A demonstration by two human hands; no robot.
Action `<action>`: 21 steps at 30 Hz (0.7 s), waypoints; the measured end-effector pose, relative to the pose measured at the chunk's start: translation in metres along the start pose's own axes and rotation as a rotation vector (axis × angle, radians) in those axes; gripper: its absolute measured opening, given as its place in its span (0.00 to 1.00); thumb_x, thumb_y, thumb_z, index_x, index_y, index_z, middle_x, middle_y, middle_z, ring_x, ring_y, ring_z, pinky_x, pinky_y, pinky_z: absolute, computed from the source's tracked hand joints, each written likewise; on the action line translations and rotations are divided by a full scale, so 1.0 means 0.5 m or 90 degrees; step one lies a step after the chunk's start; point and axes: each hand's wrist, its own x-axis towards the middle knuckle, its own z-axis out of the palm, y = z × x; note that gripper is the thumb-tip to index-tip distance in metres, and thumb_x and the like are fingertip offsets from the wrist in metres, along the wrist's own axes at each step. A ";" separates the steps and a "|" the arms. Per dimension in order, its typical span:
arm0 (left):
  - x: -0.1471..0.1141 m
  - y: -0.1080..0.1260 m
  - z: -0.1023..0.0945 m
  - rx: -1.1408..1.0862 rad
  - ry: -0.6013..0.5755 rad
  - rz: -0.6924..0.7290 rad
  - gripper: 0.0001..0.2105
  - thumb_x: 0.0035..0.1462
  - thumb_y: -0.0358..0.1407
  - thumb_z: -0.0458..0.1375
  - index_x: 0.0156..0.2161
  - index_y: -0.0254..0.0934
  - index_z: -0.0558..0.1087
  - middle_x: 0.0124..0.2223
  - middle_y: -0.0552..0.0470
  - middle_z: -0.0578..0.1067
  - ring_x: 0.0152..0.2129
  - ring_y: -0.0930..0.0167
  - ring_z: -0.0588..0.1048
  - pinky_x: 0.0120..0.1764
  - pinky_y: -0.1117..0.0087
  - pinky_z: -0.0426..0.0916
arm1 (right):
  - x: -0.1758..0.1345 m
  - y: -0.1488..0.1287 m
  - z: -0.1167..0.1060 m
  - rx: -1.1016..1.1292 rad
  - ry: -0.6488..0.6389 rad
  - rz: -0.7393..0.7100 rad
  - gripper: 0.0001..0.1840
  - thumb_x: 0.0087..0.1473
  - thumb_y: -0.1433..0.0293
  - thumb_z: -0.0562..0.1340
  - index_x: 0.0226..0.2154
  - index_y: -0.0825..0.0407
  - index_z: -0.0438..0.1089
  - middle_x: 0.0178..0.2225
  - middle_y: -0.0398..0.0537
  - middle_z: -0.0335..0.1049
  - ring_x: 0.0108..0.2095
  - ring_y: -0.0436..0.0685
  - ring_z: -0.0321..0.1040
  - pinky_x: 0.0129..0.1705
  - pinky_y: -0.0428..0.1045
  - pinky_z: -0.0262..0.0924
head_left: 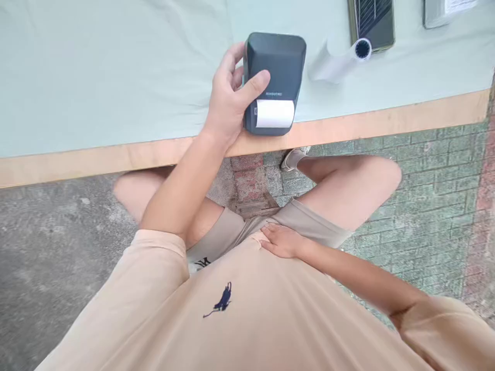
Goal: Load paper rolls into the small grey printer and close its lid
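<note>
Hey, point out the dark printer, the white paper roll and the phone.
Dark printer (283, 66): head view, middle of its cover.
White paper roll (338, 63): head view, its side.
Phone (374, 24): head view, its dark screen.

A dark-screened phone (381, 32) and a partly cropped white object (436, 16) lie on pale cloth (116, 67).

Dk printer (280, 72) had brand lettering (274, 94) just abv its white paper strip (275, 114): read approx. "NIIMBOT", last char(s) too blurry. Small pale mark (256, 111) on printer's lower L side, too tiny to read. Below-L of printer, shorts (218, 234) bore interlocked "NY" logo (203, 263); further below, shirt (294, 314) had navy emblem (223, 300), details unclear.
</note>
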 end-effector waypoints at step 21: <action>-0.038 0.054 0.016 -0.124 0.037 -0.114 0.29 0.47 0.43 0.65 0.55 0.44 0.67 0.43 0.53 0.75 0.49 0.58 0.75 0.52 0.56 0.71 | -0.058 -0.037 -0.544 0.203 0.785 -0.292 0.18 0.57 0.69 0.58 0.50 0.44 0.59 0.57 0.46 0.58 0.60 0.52 0.57 0.60 0.50 0.60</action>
